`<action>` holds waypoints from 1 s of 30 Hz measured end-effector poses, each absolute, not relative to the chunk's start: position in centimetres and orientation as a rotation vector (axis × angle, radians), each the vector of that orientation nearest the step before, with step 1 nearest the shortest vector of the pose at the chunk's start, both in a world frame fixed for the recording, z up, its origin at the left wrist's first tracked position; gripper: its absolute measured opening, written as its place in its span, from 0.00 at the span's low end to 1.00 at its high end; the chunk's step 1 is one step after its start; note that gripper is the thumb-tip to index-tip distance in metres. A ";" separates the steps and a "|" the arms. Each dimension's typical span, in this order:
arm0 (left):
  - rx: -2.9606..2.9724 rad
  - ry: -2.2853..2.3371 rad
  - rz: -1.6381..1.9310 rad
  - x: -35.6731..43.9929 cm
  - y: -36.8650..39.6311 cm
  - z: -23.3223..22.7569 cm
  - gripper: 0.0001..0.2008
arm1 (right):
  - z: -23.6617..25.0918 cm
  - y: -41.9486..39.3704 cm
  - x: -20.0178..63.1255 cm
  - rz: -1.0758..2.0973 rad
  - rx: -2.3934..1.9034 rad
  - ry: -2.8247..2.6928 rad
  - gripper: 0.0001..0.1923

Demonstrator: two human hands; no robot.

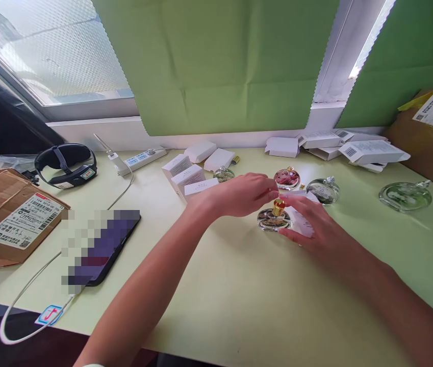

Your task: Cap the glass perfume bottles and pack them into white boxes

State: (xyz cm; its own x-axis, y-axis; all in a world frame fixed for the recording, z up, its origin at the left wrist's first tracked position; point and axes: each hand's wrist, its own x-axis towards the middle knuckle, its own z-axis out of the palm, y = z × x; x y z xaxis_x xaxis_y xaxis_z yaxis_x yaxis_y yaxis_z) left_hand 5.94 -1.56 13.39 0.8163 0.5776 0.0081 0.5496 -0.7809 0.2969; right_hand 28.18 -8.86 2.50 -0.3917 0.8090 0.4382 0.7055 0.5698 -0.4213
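Note:
A clear round perfume bottle [273, 220] with a gold collar stands upright before me, between my two hands. My left hand [249, 192] reaches over from the left, palm down, with its thumb by the gold collar. Its fingers bend away from view, so their tips and anything in them are hidden. My right hand [313, 221] is on the right of the bottle, thumb and fingers around a white printed box [302, 216]. Just behind are a bottle with pinkish-red contents [287, 178] and a clear bottle with a faceted stopper [323, 191].
White boxes [191, 176] are grouped at the left back, near a greenish bottle [224, 174]. More boxes [373, 151] pile up back right, beside another green bottle [405, 196]. A phone [112, 250] on a cable, power strip [145, 159], headset [66, 165] and carton [17, 224] occupy the left.

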 end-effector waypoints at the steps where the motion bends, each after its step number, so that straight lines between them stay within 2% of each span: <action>1: 2.712 0.850 0.114 5.9 -1.5 13.3 0.16 | 2.8 -9.0 28.2 0.248 -1.193 -2.218 0.33; 13: 2.686 0.893 0.048 5.4 -1.6 13.4 0.14 | 2.6 -8.7 28.7 0.370 -1.218 -2.213 0.29; 20: 2.597 0.809 -0.054 5.5 -1.5 14.0 0.17 | 2.6 -8.8 28.7 0.431 -1.256 -2.210 0.30; 30: 2.654 0.763 0.058 6.3 -1.9 13.8 0.13 | 2.1 -8.3 28.7 0.312 -1.218 -2.260 0.32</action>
